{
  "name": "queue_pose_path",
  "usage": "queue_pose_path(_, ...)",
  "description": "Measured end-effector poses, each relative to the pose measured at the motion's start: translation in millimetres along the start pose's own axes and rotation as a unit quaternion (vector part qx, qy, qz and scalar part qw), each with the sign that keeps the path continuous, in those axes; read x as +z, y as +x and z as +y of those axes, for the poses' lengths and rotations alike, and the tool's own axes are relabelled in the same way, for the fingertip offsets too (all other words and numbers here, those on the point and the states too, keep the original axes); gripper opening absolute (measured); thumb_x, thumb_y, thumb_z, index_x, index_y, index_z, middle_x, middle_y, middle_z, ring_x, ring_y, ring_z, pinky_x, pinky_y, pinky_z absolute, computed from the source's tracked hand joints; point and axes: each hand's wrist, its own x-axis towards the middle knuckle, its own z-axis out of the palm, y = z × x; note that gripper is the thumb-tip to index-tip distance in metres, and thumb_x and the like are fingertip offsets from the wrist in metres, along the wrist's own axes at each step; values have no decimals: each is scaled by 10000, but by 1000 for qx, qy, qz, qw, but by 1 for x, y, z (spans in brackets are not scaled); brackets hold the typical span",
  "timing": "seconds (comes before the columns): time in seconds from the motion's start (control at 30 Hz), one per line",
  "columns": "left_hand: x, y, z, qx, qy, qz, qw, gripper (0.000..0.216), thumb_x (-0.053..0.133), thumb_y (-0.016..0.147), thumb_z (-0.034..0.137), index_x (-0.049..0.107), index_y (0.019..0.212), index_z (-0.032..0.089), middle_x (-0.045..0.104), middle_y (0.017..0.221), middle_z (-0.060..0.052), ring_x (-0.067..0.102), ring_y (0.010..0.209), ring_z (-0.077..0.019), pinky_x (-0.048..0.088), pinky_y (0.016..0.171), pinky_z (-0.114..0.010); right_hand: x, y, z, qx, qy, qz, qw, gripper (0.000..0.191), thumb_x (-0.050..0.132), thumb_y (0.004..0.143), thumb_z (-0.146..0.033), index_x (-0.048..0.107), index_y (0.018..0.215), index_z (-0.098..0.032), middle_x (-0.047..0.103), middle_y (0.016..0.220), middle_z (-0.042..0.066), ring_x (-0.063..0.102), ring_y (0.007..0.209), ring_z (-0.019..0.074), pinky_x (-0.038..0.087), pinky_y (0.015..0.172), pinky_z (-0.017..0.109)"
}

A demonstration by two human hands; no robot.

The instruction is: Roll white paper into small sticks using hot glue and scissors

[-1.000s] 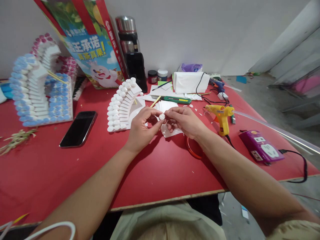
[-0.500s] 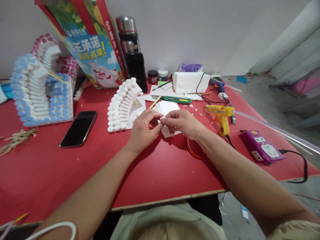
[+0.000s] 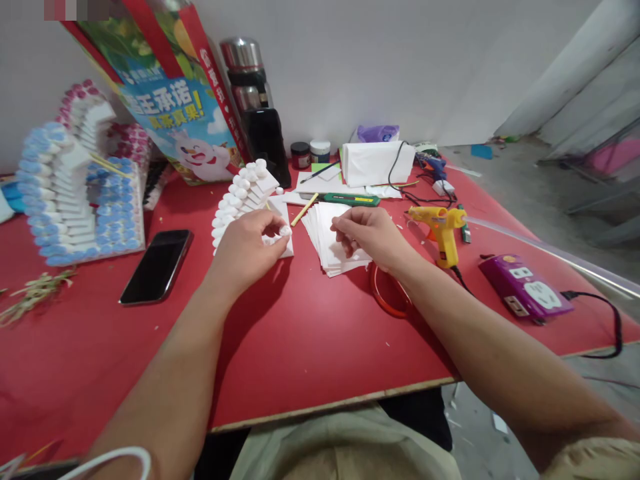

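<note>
My left hand point(image 3: 250, 247) is closed in a pinch on a small white roll point(image 3: 285, 231), in front of the white fan-shaped model point(image 3: 254, 190). That model has stepped slats edged with rounded white pieces, and my hand hides its lower part. Over a fanned stack of white paper point(image 3: 325, 243), my right hand point(image 3: 370, 237) has its fingers curled together, with nothing visible between them. A pale yellow stick point(image 3: 304, 209) lies just left of the stack.
A yellow glue gun point(image 3: 440, 230), a purple power socket point(image 3: 527, 287) and a red tape ring point(image 3: 383, 307) lie on the right. Behind the paper is a green cutter point(image 3: 350, 199). A phone point(image 3: 157, 267) and a blue-and-white model point(image 3: 83, 200) are on the left.
My hands were together over the paper and have parted. The left has moved left toward the white model with the small roll; the right stays over the stack.
</note>
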Motion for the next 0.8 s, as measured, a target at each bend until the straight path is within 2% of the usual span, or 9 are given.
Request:
queue_pose_path(0.17,2,-1,-7,94,161,-97,978,57,662,781,212,717,769,214,632,852,-108,587,877,-309,441,831,-454,-2,2,1,-12,2,10,1000,237,746,851,-319,654,691,-171,641,621,16,523,438,79,455,426,249)
queue_pose_path(0.3,3,-2,-12,94,245,-126,957,106,637,804,199,742,808,192,617,849,-137,574,857,-336,428,777,-465,-8,4,3,-34,-98,49,993,235,740,835,-326,619,687,-189,565,515,-22,465,410,83,376,435,262)
queue_pose_path(0.4,2,-3,-13,97,256,-116,955,121,633,814,209,742,863,196,624,855,-131,575,853,-335,427,755,-457,-14,5,1,-79,-198,70,974,204,738,812,-328,625,704,-195,587,574,-10,496,494,108,384,499,282)
queue_pose_path(0.5,1,-3,-10,100,224,-106,964,81,649,798,200,717,838,216,611,838,-103,577,856,-318,432,760,-444,-16,1,-7,-91,-286,4,954,192,775,761,-337,649,754,-192,644,729,23,558,646,147,425,594,305)
queue_pose_path(0.63,8,-4,3,98,140,-98,980,24,650,815,214,671,825,209,611,842,-82,589,893,-298,443,787,-420,-16,-7,-16,-52,-409,-113,904,393,863,656,-422,641,893,-200,664,865,46,583,738,191,416,610,314)
queue_pose_path(0.7,15,-6,12,98,100,-74,987,38,628,851,220,660,850,198,626,826,-73,592,884,-279,443,787,-403,-17,-8,-18,-48,-443,-140,884,424,865,654,-423,623,923,-201,669,895,52,582,742,191,407,602,307)
queue_pose_path(0.8,28,-11,23,91,51,-59,993,108,565,916,214,663,940,176,636,832,-57,584,802,-228,438,743,-366,-19,-7,-19,-47,-451,-153,878,306,820,704,-328,622,894,-192,674,890,46,577,735,172,413,625,295)
